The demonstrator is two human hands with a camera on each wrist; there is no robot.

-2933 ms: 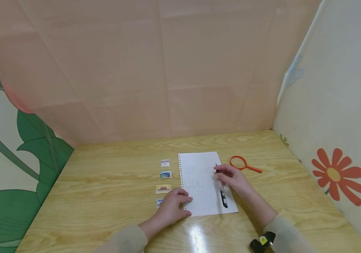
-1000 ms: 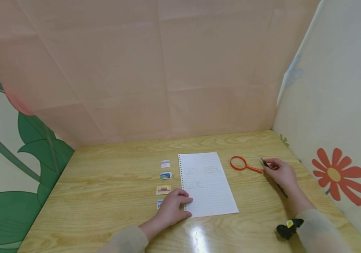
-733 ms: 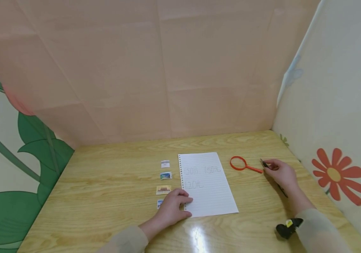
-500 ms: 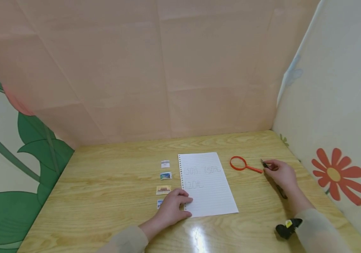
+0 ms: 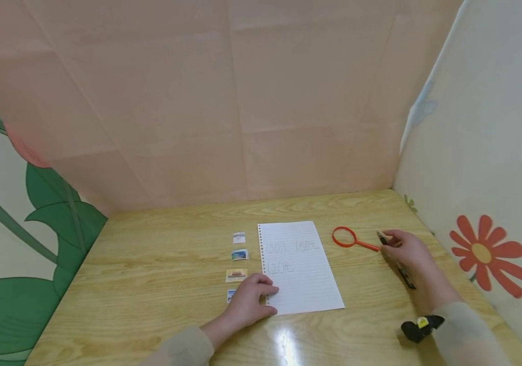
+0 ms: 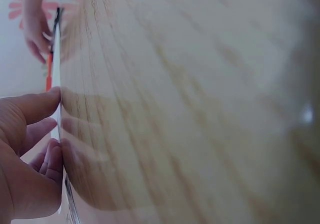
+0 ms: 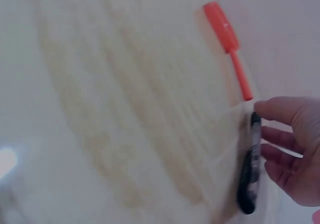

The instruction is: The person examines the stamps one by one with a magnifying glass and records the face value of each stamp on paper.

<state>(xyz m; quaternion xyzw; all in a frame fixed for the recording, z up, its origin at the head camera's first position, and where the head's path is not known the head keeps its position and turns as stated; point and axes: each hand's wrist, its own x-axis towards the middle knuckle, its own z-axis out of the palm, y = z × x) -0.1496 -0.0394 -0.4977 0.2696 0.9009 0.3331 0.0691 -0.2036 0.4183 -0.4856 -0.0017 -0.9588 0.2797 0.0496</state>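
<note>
My left hand (image 5: 249,299) rests on the lower left edge of a sheet of lined paper (image 5: 307,290), its fingers spread and holding nothing. Handwritten numbers stand on the sheet's upper half. Left of it runs a column of small stamps (image 5: 240,254); my hand partly covers the lowest. At the right, a black-and-clear pen (image 7: 251,169) lies on the table. My right hand (image 5: 406,250) is beside it, fingertips at the pen's tip end and fingers loosely bent, not wrapped round it. A red magnifying glass (image 5: 365,245) lies between paper and pen.
The wooden table (image 5: 160,284) meets a pink cloth backdrop (image 5: 242,127) behind and a flower-patterned wall (image 5: 481,168) at the right. A black device (image 5: 421,328) sits at my right wrist.
My right hand has carried the pen from the paper to the right, past the magnifying glass. The pen's rear end has since sunk to the table and the fingers have loosened. Left hand unmoved.
</note>
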